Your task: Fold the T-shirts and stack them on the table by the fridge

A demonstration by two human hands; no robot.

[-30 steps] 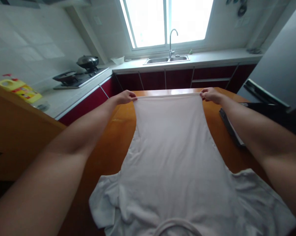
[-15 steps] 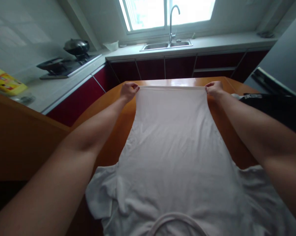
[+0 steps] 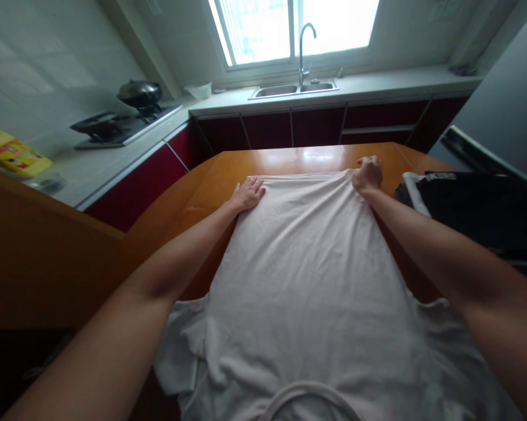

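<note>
A white T-shirt [image 3: 307, 275] is spread on the brown wooden table [image 3: 193, 202], its collar towards me and its hem at the far end. My left hand [image 3: 249, 193] lies flat on the far left corner of the hem, fingers spread. At the far right corner my right hand [image 3: 368, 173] is closed on the edge of the cloth, its fingers curled and partly hidden. Creases in the fabric run towards that hand. Both sleeves stick out at the sides, the right one partly behind my forearm.
Dark folded clothes [image 3: 469, 202] lie at the table's right side. Beyond the table are a counter with a sink [image 3: 294, 89] and faucet [image 3: 302, 55]. On the left counter stand a stove [image 3: 129, 128] with pans and a yellow package [image 3: 16, 153].
My left hand has let go of the hem corner and now rests flat on it. The hem has come down onto the table, nearer to me, and creases now run to my right hand.
</note>
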